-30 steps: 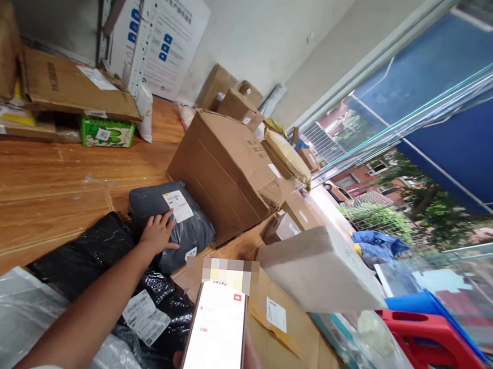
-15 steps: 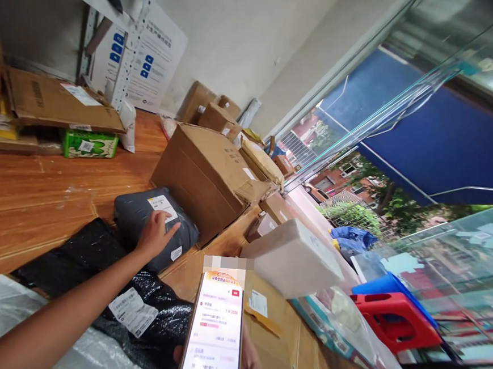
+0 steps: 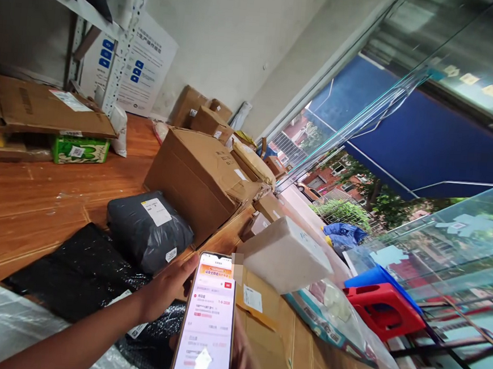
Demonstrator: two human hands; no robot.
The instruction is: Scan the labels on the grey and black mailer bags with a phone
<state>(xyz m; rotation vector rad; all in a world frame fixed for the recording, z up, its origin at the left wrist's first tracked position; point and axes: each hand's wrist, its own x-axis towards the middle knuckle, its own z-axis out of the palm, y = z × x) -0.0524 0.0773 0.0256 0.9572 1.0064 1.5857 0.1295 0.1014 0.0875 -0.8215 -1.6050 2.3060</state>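
wooden floor [image 3: 36,191] | grey parcel [image 3: 149,231] | black bag [image 3: 81,268] | cardboard box [image 3: 195,183]

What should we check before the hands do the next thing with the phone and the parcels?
1. Phone with lit white screen held in right hand: ok.
2. Left hand touches the phone's edge: ok.
3. White label on dark grey plastic mailer faces up: ok.
4. Label text readable: cannot tell.
5. Grey mailer free of hands: ok.
6. Black plastic bag label unobstructed: not ok, the forearm covers it.
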